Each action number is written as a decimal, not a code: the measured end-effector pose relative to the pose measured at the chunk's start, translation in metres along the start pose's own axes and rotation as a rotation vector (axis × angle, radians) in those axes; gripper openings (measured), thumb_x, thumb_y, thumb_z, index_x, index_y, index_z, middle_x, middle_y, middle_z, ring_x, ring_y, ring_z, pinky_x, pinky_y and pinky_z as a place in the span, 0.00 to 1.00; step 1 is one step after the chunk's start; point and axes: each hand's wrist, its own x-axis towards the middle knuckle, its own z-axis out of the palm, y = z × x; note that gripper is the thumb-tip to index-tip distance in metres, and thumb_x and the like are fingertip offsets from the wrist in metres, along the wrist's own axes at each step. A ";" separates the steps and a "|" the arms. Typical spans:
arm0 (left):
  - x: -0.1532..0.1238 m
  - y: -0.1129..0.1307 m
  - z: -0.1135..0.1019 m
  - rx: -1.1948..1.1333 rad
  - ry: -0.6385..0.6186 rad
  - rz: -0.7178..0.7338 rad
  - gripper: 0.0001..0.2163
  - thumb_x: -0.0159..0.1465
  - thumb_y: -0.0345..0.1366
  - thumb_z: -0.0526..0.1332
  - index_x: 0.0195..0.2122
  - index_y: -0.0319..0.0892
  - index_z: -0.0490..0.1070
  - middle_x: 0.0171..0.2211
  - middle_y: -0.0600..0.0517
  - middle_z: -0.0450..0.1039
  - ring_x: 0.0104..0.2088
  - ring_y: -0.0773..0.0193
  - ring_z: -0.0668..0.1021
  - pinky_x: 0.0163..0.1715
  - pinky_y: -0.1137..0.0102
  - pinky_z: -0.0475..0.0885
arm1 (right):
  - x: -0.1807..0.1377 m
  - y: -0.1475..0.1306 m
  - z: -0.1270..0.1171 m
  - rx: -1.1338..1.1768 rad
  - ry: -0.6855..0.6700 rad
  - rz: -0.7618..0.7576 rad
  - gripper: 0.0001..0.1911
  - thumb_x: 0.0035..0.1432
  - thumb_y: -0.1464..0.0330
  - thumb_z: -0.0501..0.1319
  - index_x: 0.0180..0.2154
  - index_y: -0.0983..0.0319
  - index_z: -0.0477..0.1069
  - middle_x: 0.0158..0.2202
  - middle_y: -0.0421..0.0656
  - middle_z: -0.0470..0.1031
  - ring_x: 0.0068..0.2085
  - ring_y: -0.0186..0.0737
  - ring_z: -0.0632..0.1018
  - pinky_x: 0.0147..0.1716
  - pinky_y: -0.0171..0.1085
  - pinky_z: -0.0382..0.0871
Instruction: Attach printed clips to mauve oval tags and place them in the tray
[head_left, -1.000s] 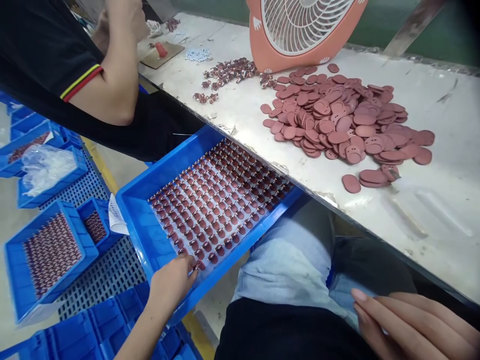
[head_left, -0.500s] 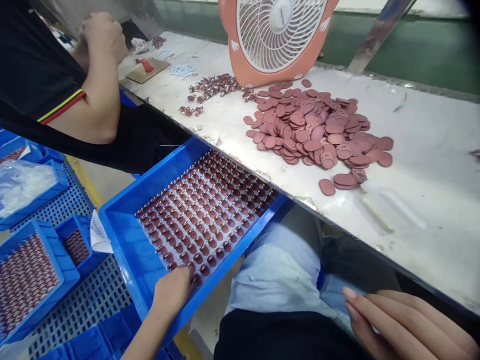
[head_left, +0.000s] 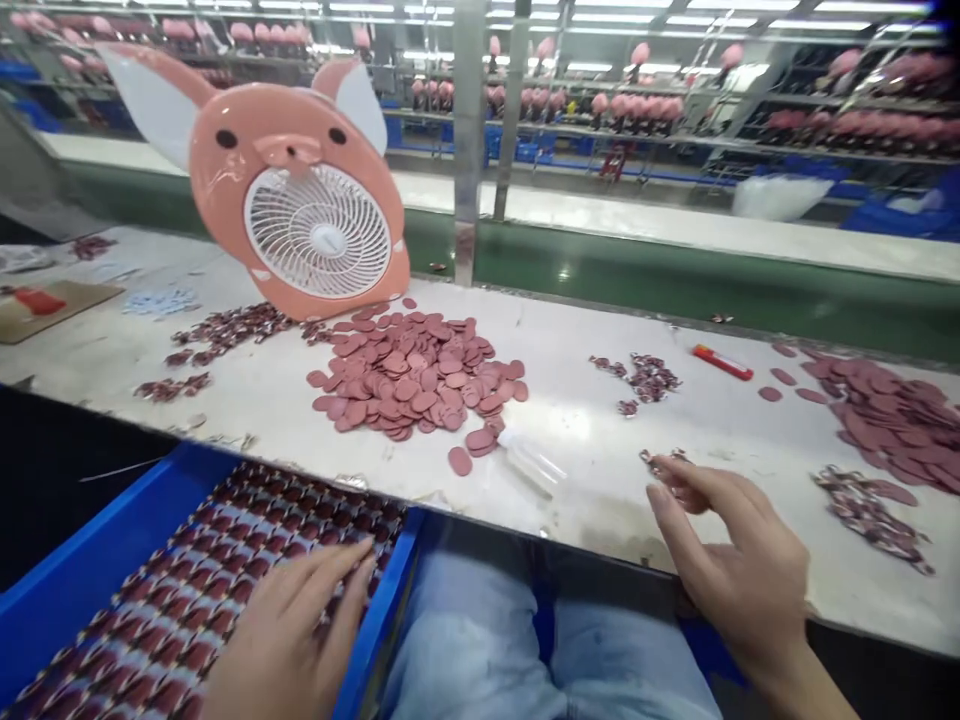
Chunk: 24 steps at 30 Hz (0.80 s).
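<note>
My left hand (head_left: 292,620) lies flat, fingers spread, on the rows of small maroon pieces in the blue tray (head_left: 90,570) that rests on my lap at the lower left. My right hand (head_left: 727,560) hovers over the white table's near edge with fingers stretched out and apart. Its fingertips are at a few small maroon-and-metal pieces (head_left: 660,462), and I see nothing gripped. A heap of pink oval discs (head_left: 412,375) lies on the table between the two hands, farther back.
A pink animal-shaped fan (head_left: 300,200) stands behind the heap. More small-part clusters (head_left: 649,378), a red tool (head_left: 721,362), a clear bag (head_left: 532,462) and a second disc heap (head_left: 892,410) lie on the table. A green conveyor (head_left: 675,270) runs behind.
The view has swung up and to the right. My left hand went from the tray's near corner to lying flat on the rows. My right hand rose from my lap to the table edge.
</note>
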 end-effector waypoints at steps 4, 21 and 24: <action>0.077 0.060 0.032 0.052 0.101 0.452 0.16 0.66 0.39 0.62 0.54 0.41 0.74 0.51 0.45 0.79 0.51 0.49 0.76 0.51 0.58 0.68 | 0.019 -0.011 0.024 0.090 -0.244 0.119 0.24 0.60 0.57 0.65 0.55 0.59 0.70 0.43 0.48 0.77 0.41 0.50 0.77 0.36 0.47 0.74; 0.026 0.137 0.024 -1.412 -0.115 -0.721 0.08 0.58 0.39 0.71 0.35 0.41 0.81 0.26 0.49 0.81 0.28 0.63 0.82 0.20 0.77 0.72 | -0.006 -0.069 0.022 1.167 -0.450 0.846 0.26 0.56 0.52 0.65 0.50 0.56 0.63 0.28 0.36 0.69 0.21 0.31 0.68 0.17 0.30 0.65; 0.023 0.153 0.018 -1.541 -0.126 -0.923 0.11 0.51 0.40 0.75 0.32 0.40 0.81 0.24 0.50 0.80 0.27 0.64 0.80 0.18 0.79 0.70 | -0.015 -0.088 0.025 1.190 -0.479 0.945 0.31 0.47 0.56 0.73 0.49 0.57 0.65 0.27 0.34 0.68 0.21 0.28 0.66 0.19 0.28 0.65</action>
